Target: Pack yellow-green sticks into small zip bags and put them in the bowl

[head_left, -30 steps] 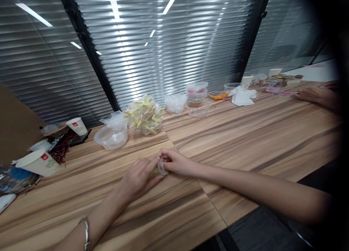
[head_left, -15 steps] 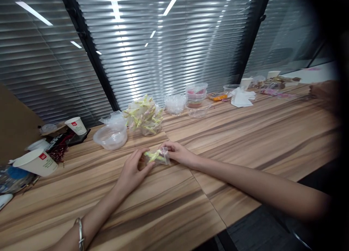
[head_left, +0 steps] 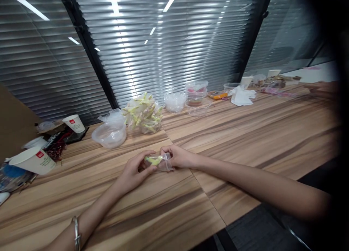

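A small clear plastic bag (head_left: 165,164) with a yellow-green piece (head_left: 154,160) inside lies between my hands, just over the table. My left hand (head_left: 137,169) grips the bag's left end, thumb in front and fingers behind. At the bag's right end, my right hand (head_left: 174,156) pinches the plastic; its fingertips are partly hidden. Behind them stands a clear tub heaped with similar bagged yellow-green pieces (head_left: 145,113). Left of this heap sits a clear round plastic bowl (head_left: 109,135).
Paper cups (head_left: 34,161) and a dark red bundle (head_left: 56,152) lie at the left. Along the back are stacked clear containers (head_left: 196,91), an orange packet (head_left: 218,94) and white tissues (head_left: 242,96). Another person's hand (head_left: 324,87) shows at the far right, before the blinds (head_left: 174,44).
The bag has turned and its clear end is bunched up more at my right fingers. The yellow-green piece sits deeper toward my left hand. The other person's hand at right has shifted.
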`<state>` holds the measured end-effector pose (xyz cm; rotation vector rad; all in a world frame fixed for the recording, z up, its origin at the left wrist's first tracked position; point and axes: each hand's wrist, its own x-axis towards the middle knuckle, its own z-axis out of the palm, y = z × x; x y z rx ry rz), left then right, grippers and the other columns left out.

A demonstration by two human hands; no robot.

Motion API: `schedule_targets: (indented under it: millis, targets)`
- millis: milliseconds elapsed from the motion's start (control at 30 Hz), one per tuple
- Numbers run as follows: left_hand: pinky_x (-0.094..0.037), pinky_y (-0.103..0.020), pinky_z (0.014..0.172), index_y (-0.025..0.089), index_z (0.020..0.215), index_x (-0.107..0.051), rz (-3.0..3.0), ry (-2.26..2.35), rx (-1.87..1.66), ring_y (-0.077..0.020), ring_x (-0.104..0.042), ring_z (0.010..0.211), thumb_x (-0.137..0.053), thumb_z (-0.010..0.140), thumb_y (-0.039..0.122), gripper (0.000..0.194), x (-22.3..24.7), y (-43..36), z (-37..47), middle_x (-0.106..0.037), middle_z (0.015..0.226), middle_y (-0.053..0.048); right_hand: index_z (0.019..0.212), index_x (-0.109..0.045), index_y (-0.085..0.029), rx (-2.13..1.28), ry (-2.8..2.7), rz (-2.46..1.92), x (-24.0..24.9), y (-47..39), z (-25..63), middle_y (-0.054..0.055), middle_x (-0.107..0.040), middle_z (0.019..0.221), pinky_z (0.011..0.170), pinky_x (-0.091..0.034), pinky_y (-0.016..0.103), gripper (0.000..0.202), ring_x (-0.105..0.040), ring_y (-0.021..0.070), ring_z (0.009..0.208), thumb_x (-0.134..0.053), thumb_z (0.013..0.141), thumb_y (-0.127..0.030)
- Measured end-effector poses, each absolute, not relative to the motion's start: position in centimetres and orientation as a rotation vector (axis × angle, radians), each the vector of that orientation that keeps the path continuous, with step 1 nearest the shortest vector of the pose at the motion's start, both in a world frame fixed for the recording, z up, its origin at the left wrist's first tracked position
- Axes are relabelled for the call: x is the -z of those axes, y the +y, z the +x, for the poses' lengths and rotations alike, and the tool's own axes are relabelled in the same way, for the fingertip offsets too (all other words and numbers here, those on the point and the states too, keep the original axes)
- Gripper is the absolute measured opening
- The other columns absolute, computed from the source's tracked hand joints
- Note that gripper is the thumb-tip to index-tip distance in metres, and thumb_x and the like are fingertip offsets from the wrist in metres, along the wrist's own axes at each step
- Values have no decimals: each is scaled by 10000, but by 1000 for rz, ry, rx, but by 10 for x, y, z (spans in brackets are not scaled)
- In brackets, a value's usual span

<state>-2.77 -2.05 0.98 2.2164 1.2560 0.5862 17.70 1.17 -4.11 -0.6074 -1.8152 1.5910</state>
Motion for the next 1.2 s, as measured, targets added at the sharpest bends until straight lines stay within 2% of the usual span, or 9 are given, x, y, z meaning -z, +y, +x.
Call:
schedule_targets:
  millis: [100,200,467,633,733,833,1000,1100,1200]
  targets:
    - [-337,-139,538,219,1173,-448,2036,1191,-606,-43,-415,600,-588,754,413,483,-8,-19,-29,-488,739,22,792,-460,-108,-1638,-1816,-511,40,11,179,4,-526,614,454,-354,143,112,-483,57,507,-531,735,-172]
    - [-342,-125,533,210,1175,-422,1858,1135,-638,-34,-420,602,-612,739,394,509,-7,-17,-29,-469,739,26,808,-475,-95,-1707,-1761,-451,35,10,180,14,-538,649,496,-377,145,100,-494,52,534,-508,715,-116]
    - [-399,-151,590,193,1124,-442,1812,1092,-586,-42,-464,659,-639,721,383,487,-6,-16,-32,-521,864,-10,812,-461,-113,-1688,-1802,-572,33,2,177,-15,-507,642,440,-345,122,194,-456,34,502,-596,682,-163]
    - [-394,-143,574,157,1012,-465,1761,1128,-625,-33,-445,623,-658,704,376,425,-9,-14,-30,-490,763,17,865,-486,-118,-1412,-1866,-605,35,0,174,-9,-496,688,489,-343,121,233,-437,29,568,-575,763,-307]
    - [-359,-122,538,152,989,-461,1778,1143,-628,-18,-407,586,-649,712,364,396,-11,-14,-28,-446,700,41,887,-528,-116,-1202,-1891,-619,36,-1,172,2,-513,739,572,-366,125,169,-459,34,646,-507,813,-266]
    - [-316,-113,509,164,1012,-454,1810,1133,-595,-12,-371,562,-631,729,372,393,-10,-15,-28,-412,668,53,787,-524,-101,-1152,-1899,-663,38,-2,171,-3,-491,666,537,-340,131,176,-441,32,591,-449,838,-253]
    - [-295,-114,507,162,993,-483,1883,1094,-559,-9,-356,563,-623,736,382,366,-8,-16,-29,-420,676,49,757,-473,-101,-1252,-1880,-656,39,0,172,-4,-474,643,508,-331,133,223,-429,32,565,-454,844,-305]
    - [-318,-111,499,153,962,-476,1816,1132,-628,-10,-382,552,-657,703,381,390,-8,-14,-28,-449,672,48,849,-447,-113,-1501,-1827,-563,36,4,175,-5,-491,682,509,-361,136,185,-458,34,561,-496,824,-291]
    - [-345,-118,492,149,951,-470,1759,1180,-698,-21,-417,548,-675,681,388,415,-6,-12,-29,-486,683,38,989,-440,-128,-1792,-1731,-479,31,5,179,12,-534,755,563,-431,159,271,-526,50,603,-560,779,-251]
